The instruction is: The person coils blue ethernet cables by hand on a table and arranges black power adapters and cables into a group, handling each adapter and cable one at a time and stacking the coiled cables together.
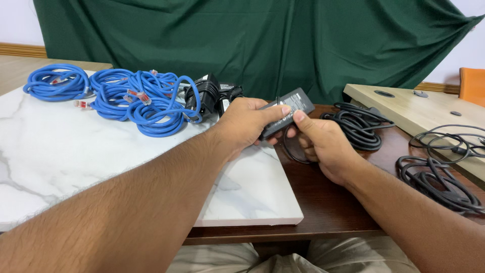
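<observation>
A flat black power adapter brick (294, 102) is held above the edge of the white marble slab (60, 151). My left hand (245, 123) grips it from the left side, thumb on top. My right hand (321, 144) pinches its underside and near end with thumb and fingers. A thin black cord (289, 151) loops down from the brick under my right hand. Just right of the hands lies a coiled black cable (361, 126) on the dark wooden table (323, 202).
Several coils of blue network cable (141, 101) lie at the slab's far side, with another blue coil (56, 82) further left. Two bundled black adapters (208, 95) sit behind my left hand. More black cables (434, 179) lie at right, by a light wooden board (419, 108). Green cloth hangs behind.
</observation>
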